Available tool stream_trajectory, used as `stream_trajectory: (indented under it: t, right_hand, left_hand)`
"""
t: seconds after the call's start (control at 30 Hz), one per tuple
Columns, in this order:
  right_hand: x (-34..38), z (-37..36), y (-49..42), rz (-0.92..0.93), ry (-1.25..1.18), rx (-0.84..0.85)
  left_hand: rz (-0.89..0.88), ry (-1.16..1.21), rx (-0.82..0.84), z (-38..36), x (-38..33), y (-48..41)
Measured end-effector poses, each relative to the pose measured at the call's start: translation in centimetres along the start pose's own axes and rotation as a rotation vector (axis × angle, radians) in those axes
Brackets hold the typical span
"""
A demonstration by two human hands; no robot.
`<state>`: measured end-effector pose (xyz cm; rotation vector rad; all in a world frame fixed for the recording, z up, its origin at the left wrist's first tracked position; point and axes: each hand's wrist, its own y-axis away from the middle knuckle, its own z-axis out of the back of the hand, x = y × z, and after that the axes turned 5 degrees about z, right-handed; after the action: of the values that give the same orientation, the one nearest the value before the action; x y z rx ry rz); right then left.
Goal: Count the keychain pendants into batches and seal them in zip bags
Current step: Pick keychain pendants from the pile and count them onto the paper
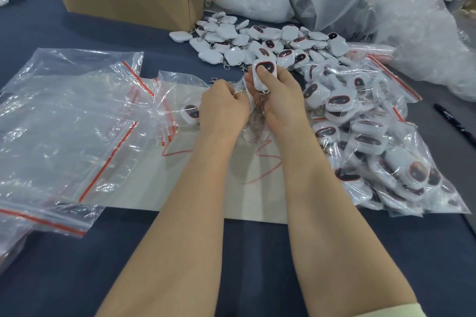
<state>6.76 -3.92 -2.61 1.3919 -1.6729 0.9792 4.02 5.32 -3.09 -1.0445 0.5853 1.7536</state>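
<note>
My right hand (279,96) grips a white keychain pendant (265,72) with a dark red-rimmed face, thumb pressed on its front, its metal chain hanging below. My left hand (222,107) pinches the mouth of a clear zip bag (177,100) that lies on the table with one pendant (191,112) inside. A loose pile of white pendants (257,41) lies just beyond my hands. Filled zip bags (381,141) of pendants are heaped to the right.
A stack of empty red-striped zip bags (64,123) lies at the left. A cardboard box (123,0) of pendants with a red sign stands at the back. Large clear plastic bags (360,2) fill the back right. A black marker (453,122) lies at the right edge. A paper sheet (180,188) lies under my arms.
</note>
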Motion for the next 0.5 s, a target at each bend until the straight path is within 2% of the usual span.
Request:
stream_trajectory:
  t: [0.27,0.5]
  right_hand:
    - [-0.1,-0.17,0.01,0.037,0.045,-0.009]
    - [0.13,-0.41,0.06,-0.036,-0.111,-0.054]
  left_hand:
    - [-0.001,-0.006,0.003,-0.11,0.04,-0.09]
    - [-0.002,-0.021,0.005,-0.06,0.0,-0.13]
